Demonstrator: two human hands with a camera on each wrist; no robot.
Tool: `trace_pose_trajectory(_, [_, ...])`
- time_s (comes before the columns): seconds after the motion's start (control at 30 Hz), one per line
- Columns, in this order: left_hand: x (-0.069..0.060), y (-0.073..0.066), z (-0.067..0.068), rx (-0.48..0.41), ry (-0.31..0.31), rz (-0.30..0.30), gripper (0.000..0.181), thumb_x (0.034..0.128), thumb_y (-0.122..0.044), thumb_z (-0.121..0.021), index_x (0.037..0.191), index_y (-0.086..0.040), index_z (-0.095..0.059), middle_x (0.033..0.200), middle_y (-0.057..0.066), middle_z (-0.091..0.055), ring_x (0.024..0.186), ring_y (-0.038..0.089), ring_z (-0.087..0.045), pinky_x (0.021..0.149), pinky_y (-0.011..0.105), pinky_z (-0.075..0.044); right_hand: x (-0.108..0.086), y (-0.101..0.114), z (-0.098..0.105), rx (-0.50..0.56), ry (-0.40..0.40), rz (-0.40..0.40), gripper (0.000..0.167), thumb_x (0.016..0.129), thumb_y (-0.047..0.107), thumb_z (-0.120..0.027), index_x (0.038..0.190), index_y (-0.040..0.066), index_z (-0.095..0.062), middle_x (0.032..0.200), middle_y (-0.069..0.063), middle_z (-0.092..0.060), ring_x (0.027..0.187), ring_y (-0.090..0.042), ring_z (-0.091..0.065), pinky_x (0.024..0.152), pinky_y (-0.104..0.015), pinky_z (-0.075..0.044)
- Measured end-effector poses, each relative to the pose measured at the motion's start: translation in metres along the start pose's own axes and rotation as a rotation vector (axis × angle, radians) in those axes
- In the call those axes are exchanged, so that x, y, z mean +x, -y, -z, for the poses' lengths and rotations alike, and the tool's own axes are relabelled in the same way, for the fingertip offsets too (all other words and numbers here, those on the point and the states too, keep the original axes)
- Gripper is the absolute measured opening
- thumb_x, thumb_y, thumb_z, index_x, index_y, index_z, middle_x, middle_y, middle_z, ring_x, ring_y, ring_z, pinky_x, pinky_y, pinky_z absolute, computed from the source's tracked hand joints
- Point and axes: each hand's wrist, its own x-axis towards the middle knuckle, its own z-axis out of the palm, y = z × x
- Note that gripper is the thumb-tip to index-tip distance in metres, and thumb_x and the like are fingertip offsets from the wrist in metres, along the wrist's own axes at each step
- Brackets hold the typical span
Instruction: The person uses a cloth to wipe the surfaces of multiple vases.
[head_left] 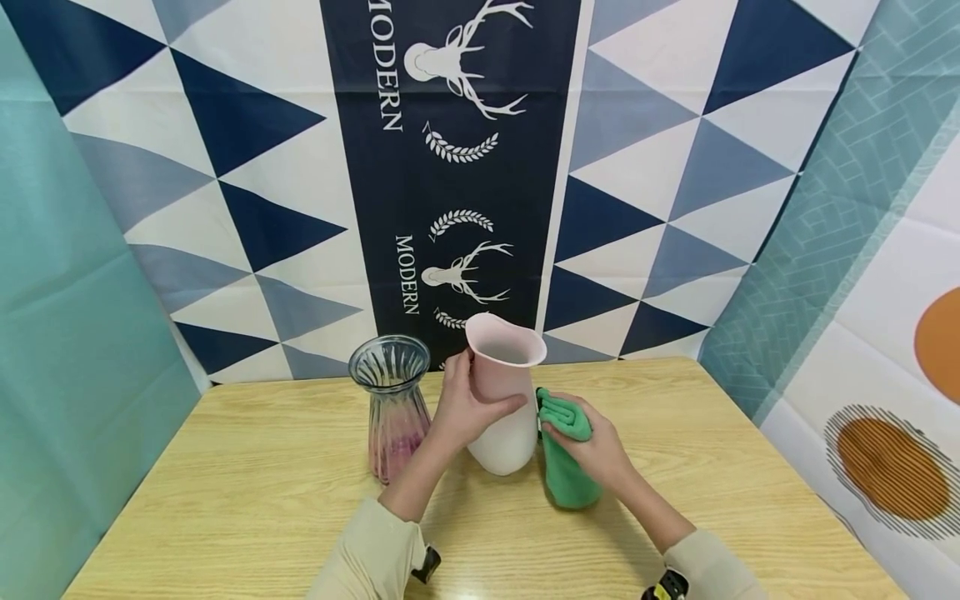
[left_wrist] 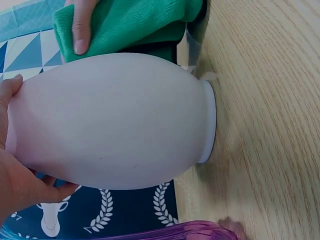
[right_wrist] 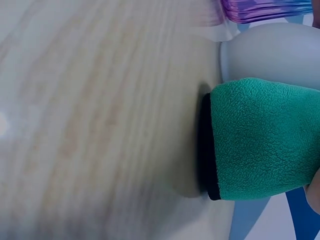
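My left hand (head_left: 468, 408) grips the neck of a matte vase (head_left: 504, 437), pale pink at its wavy rim and white below. The vase is nearly upright, its base (left_wrist: 209, 122) at the tabletop. In my right hand (head_left: 596, 442) is a folded green towel (head_left: 573, 483) with a black edge, pinched near its top and hanging down just right of the vase. The right wrist view shows the towel (right_wrist: 265, 140) with its dark edge close to the table. A ribbed glass vase (head_left: 390, 408), blue above and pink below, stands left of my left hand.
The light wood table (head_left: 247, 492) runs back to a wall cloth (head_left: 285, 208) with triangles and deer heads. A teal cloth (head_left: 60, 350) hangs along the left side, and a patterned one (head_left: 847, 333) along the right.
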Motion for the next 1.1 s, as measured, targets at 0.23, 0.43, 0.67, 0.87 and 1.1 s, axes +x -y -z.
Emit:
trace_pose_trajectory(0.23, [0.001, 0.001, -0.002, 0.001, -0.007, -0.013, 0.094, 0.0661, -0.035, -0.083, 0.142, -0.011, -0.033, 0.132, 0.014, -0.039, 0.118, 0.028, -0.044, 0.098, 0.049, -0.043, 0.014, 0.011, 0.009, 0.015, -0.037, 0.015, 0.048, 0.083, 0.021, -0.071, 0.128, 0.016, -0.055, 0.125, -0.004, -0.061, 0.114, -0.017, -0.056, 0.093, -0.034, -0.050])
trace_pose_trajectory(0.43, [0.003, 0.003, -0.003, 0.015, -0.014, -0.033, 0.094, 0.0661, -0.036, -0.083, 0.142, -0.009, -0.033, 0.131, 0.014, -0.041, 0.117, 0.027, -0.045, 0.097, 0.047, -0.044, 0.020, 0.056, 0.020, 0.011, -0.065, 0.035, 0.045, 0.083, 0.010, -0.070, 0.126, 0.007, -0.056, 0.122, -0.013, -0.062, 0.110, -0.014, -0.056, 0.092, -0.039, -0.049])
trace_pose_trajectory(0.67, [0.003, 0.004, -0.001, -0.009, 0.004, -0.022, 0.094, 0.0668, -0.033, -0.082, 0.144, -0.009, -0.032, 0.133, 0.013, -0.041, 0.118, 0.027, -0.045, 0.098, 0.047, -0.043, 0.028, 0.072, 0.022, 0.038, -0.070, 0.059, 0.046, 0.082, 0.007, -0.070, 0.125, 0.004, -0.055, 0.121, -0.015, -0.062, 0.107, -0.011, -0.056, 0.092, -0.041, -0.049])
trace_pose_trajectory(0.87, [0.003, 0.004, 0.001, -0.033, 0.023, -0.024, 0.096, 0.0679, -0.030, -0.081, 0.146, -0.009, -0.028, 0.136, 0.012, -0.041, 0.120, 0.027, -0.046, 0.098, 0.047, -0.043, 0.034, 0.075, 0.019, 0.057, -0.051, 0.099, 0.046, 0.081, 0.005, -0.071, 0.125, 0.003, -0.055, 0.121, -0.016, -0.062, 0.105, 0.002, -0.052, 0.093, -0.039, -0.049])
trace_pose_trajectory(1.1, [0.004, 0.004, 0.003, -0.065, 0.044, -0.020, 0.092, 0.0691, -0.027, -0.080, 0.143, -0.006, -0.029, 0.134, 0.012, -0.046, 0.119, 0.027, -0.049, 0.098, 0.046, -0.044, 0.035, 0.076, 0.019, 0.077, -0.020, 0.097, 0.048, 0.081, 0.005, -0.071, 0.126, 0.004, -0.054, 0.121, -0.017, -0.061, 0.103, 0.007, -0.050, 0.094, -0.041, -0.049])
